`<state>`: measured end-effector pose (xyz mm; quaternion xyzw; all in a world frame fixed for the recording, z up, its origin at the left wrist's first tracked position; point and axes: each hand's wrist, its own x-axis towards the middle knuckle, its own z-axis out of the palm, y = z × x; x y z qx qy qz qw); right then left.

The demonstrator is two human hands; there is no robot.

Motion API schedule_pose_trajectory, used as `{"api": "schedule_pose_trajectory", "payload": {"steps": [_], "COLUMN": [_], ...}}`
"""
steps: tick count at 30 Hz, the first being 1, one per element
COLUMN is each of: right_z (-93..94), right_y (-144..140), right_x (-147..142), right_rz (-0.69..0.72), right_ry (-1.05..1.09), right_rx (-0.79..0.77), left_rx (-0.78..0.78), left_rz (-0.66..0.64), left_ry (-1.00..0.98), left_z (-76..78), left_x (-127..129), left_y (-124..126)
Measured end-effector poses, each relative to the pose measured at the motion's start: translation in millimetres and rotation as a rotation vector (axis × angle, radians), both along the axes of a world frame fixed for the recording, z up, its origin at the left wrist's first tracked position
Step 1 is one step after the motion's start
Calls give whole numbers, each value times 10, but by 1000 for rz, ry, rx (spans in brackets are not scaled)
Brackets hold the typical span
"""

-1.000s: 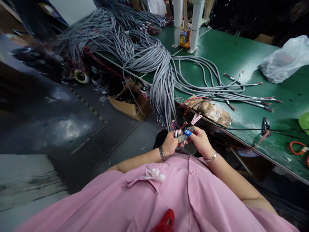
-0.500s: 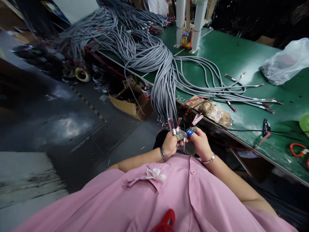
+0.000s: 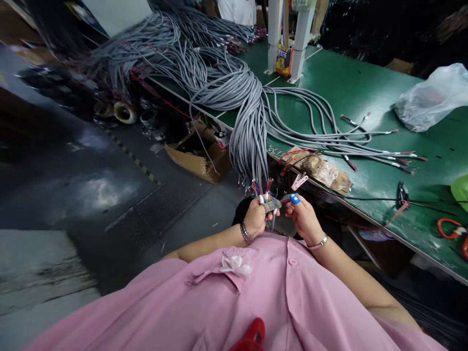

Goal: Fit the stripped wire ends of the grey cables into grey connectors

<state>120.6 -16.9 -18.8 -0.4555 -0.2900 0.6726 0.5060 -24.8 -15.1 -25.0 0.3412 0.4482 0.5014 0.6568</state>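
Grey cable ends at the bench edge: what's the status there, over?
Left hand shut on grey cable ends with coloured wires. Right hand pinching one wire beside them. Hanging grey cable bundle close above; nothing blocking.

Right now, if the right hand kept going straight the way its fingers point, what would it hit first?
The right hand points toward the left hand, so it would likely meet the cable ends held there first, though depth is unclear.

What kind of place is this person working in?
Likely a wire-harness assembly workshop: a big bundle of grey cables lies on a green workbench, and the left hand grips stripped cable ends.
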Motion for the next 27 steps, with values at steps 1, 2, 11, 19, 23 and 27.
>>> {"api": "schedule_pose_trajectory", "payload": {"steps": [1, 2, 11, 19, 23, 27], "right_z": [5, 11, 55, 31, 13, 27], "right_y": [-7, -12, 21, -24, -39, -25], "right_x": [7, 12, 25, 51, 65, 75], "right_rz": [20, 39, 42, 41, 104, 158], "right_ry": [-4, -15, -156, -200, -192, -187], "right_rx": [1, 2, 96, 72, 93, 107], "left_rx": [-1, -3, -15, -62, -67, -44], "left_rz": [2, 2, -5, 43, 47, 25], "left_ry": [1, 1, 20, -4, -22, -16], "left_z": [-4, -6, 5, -2, 15, 9], "left_x": [-1, 0, 33, 41, 41, 30], "left_y": [0, 0, -9, 30, 43, 42]}}
